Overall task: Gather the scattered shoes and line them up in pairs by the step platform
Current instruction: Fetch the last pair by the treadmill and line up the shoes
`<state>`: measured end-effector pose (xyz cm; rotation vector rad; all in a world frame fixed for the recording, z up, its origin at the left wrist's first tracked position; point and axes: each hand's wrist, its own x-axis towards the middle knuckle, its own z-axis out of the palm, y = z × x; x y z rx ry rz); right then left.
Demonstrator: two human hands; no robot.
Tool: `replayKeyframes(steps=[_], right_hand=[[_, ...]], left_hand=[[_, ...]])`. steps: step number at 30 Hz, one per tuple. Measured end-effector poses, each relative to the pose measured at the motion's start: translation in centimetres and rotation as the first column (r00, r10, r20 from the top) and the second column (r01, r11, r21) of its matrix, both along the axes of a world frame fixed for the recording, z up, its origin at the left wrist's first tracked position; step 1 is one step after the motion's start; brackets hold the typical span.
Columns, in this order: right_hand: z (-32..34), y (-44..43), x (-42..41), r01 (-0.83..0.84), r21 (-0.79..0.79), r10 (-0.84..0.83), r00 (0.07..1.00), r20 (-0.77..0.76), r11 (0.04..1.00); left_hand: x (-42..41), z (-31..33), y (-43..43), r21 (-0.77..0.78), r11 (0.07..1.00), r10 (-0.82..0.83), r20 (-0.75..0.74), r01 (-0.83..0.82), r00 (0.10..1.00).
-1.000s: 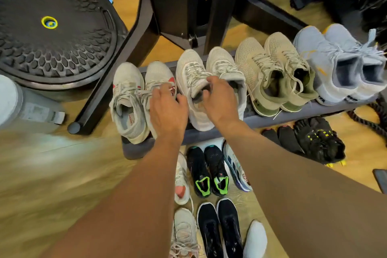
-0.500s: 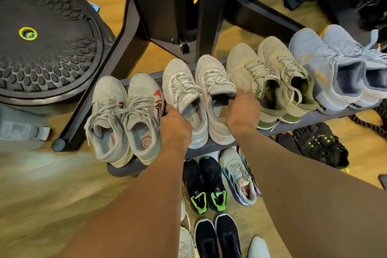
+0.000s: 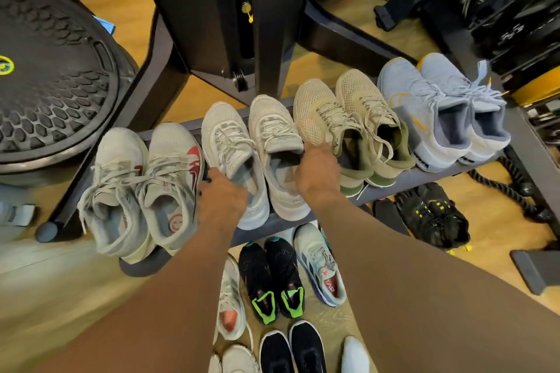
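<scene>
A grey step platform [image 3: 436,176] carries several pairs of shoes side by side, toes pointing away from me. In the middle stands a white mesh pair [image 3: 257,142]. My left hand [image 3: 222,195] grips the outer side of its left shoe at the collar. My right hand [image 3: 316,174] grips the collar of its right shoe on the outer side. To the left sits a grey pair with red marks [image 3: 142,179], overhanging the platform's front edge. A beige and olive pair [image 3: 348,112] and a light blue pair [image 3: 430,100] follow on the right.
On the floor in front of the platform lie a black and green pair [image 3: 272,275], a white and blue shoe [image 3: 318,263], a white and pink shoe [image 3: 230,297], a black pair [image 3: 291,351] and a black and yellow pair [image 3: 433,215]. A black machine frame [image 3: 212,9] rises behind, with a round black disc [image 3: 51,76] at the left.
My left hand left the grey and red shoe and went to the left white shoe. My right hand shifted to the right white shoe's outer side. Both hands now flank the white pair.
</scene>
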<state>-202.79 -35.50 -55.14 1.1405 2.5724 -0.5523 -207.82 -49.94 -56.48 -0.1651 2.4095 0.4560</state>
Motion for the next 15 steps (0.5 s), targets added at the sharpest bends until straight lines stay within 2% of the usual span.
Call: replayKeyframes(steps=[2, 4, 6, 8, 10, 11, 13, 15], right_hand=[[0.0, 0.4, 0.3, -0.016, -0.052, 0.014, 0.999, -0.034, 0.999], [0.1, 1.4, 0.7, -0.074, -0.106, 0.062, 0.992, -0.111, 0.992], [0.6, 2.8, 1.7, -0.133, -0.148, 0.101, 0.974, -0.202, 0.98], [1.4, 4.7, 2.5, -0.167, -0.148, 0.115, 0.944, -0.309, 0.975], [2.3, 7.2, 3.5, -0.157, -0.107, 0.106, 0.919, -0.38, 0.982], [2.6, 8.6, 4.0, -0.153, -0.084, 0.106, 0.907, -0.408, 0.985], [3.1, 11.3, 5.3, -0.137, -0.065, 0.096, 0.897, -0.431, 0.988], [3.1, 13.8, 6.4, -0.127, -0.014, 0.109, 0.896, -0.43, 0.992]], left_hand=[[0.4, 0.9, 0.8, -0.092, 0.996, -0.018, -0.088, 0.01, 0.996], [1.2, 2.0, 2.4, -0.123, 0.992, -0.019, -0.304, -0.019, 0.952], [2.4, 3.4, 5.1, -0.062, 0.998, -0.011, -0.488, -0.023, 0.873], [3.7, 4.4, 8.2, -0.019, 1.0, -0.03, -0.595, 0.023, 0.803], [5.4, 4.9, 11.8, 0.032, 0.99, -0.091, -0.597, 0.136, 0.797], [6.1, 4.8, 13.4, 0.093, 0.981, -0.089, -0.559, 0.169, 0.825], [7.4, 4.4, 16.3, 0.203, 0.967, -0.052, -0.431, 0.153, 0.901], [8.4, 3.5, 18.3, 0.199, 0.973, -0.041, -0.335, 0.114, 0.941]])
